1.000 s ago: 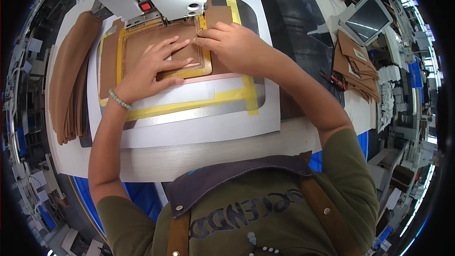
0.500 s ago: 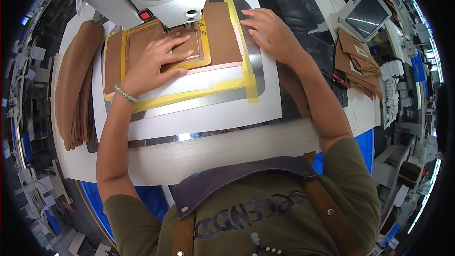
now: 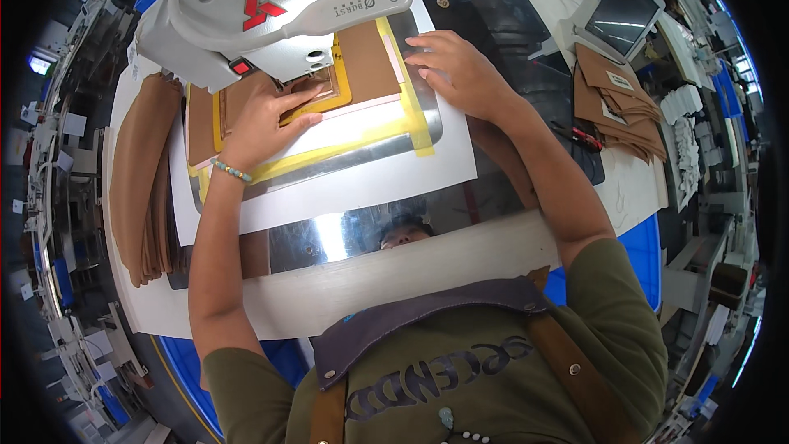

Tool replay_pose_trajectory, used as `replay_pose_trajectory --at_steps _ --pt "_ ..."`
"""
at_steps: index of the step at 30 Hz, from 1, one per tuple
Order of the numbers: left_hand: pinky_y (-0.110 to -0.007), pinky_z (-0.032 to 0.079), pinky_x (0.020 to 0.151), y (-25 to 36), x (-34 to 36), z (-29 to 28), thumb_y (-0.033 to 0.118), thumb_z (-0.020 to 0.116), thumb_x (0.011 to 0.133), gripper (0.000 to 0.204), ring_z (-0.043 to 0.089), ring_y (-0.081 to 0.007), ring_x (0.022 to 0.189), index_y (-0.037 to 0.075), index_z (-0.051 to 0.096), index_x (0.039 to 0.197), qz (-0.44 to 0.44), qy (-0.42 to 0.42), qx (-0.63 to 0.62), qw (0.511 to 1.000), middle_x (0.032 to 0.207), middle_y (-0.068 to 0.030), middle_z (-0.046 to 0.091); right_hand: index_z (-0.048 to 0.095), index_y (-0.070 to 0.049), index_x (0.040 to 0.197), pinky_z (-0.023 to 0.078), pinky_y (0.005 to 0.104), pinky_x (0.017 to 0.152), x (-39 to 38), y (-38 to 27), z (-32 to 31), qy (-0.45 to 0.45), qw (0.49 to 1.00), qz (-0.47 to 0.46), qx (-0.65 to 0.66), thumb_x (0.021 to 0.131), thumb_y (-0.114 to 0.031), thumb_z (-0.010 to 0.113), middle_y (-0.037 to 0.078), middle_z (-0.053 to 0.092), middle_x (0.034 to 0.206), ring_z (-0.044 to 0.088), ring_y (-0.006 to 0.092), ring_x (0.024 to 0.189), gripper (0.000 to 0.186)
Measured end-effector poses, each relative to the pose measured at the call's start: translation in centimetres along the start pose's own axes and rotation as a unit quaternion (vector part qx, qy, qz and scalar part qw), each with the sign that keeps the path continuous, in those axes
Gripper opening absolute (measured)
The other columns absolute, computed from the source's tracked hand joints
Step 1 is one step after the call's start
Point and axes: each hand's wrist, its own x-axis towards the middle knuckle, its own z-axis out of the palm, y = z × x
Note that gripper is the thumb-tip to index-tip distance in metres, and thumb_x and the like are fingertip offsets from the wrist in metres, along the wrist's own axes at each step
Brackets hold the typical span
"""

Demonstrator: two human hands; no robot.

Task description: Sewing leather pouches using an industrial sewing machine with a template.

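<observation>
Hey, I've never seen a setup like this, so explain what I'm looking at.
You're looking down through a wide fisheye camera on a person's head, so edges bend. There's no robot, just bare hands. The left hand lies across a yellow frame over a brown sheet, beside a white machine. The right hand is open near the sheet's right side. Neither seems to hold anything. Beneath lies a white sheet; brown pieces are layered at left, with a screen at right.

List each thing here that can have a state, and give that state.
Left hand: fingers spread, palm down
Right hand: open, empty
Yellow frame: flat, partly covered
Brown panel: flat under the frame
White sheet: spread flat
Left brown pieces: stacked
Monitor: screen dark
</observation>
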Motion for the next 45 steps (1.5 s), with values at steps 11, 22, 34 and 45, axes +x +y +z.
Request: replay_pose_trajectory --at_steps 11,22,34,45 --pt "-0.041 0.048 0.108 -2.4 -1.7 -0.9 0.017 0.065 0.106 0.034 0.062 -0.0359 0.121 0.001 0.073 0.135 -0.077 0.044 -0.018 0.996 0.124 -0.019 0.069 0.078 -0.003 0.123 0.043 0.0461 0.12 0.0 -0.2 0.0 -0.04 0.998 0.032 0.023 0.1 -0.01 0.063 0.014 0.067 0.147 0.054 0.0328 0.142 0.029" --pt "-0.044 0.042 0.122 -11.8 -10.0 -4.6 0.014 0.057 0.109 0.042 0.053 -0.0372 0.145 -0.001 0.062 0.148 -0.207 0.081 0.096 0.97 0.158 -0.0179 0.058 0.083 -0.004 0.113 0.049 0.0423 0.114 0.0 -1.5 -0.2 -0.032 0.999 0.004 0.023 0.098 -0.013 0.067 0.013 0.072 0.137 0.06 0.0287 0.135 0.024" --pt "-0.046 0.033 0.128 -13.0 -10.8 -4.4 0.034 0.052 0.113 0.055 0.046 -0.037 0.15 0.0 0.057 0.155 -0.165 0.072 0.159 0.971 0.166 -0.0146 0.05 0.078 -0.008 0.124 0.042 0.0485 0.12 -4.1 -6.9 -4.9 -0.173 0.971 0.001 0.165 0.102 -0.011 0.066 0.011 0.066 0.147 0.055 0.0329 0.142 0.025" --pt "-0.046 0.045 0.119 -7.2 -5.2 -0.5 0.022 0.061 0.108 0.039 0.055 -0.038 0.139 0.005 0.071 0.142 -0.099 0.14 0.145 0.974 0.15 -0.0133 0.064 0.079 -0.005 0.109 0.052 0.0402 0.095 1.1 -10.9 1.8 -0.067 0.987 -0.147 0.002 0.098 -0.015 0.071 0.012 0.075 0.119 0.065 0.0272 0.121 0.017"
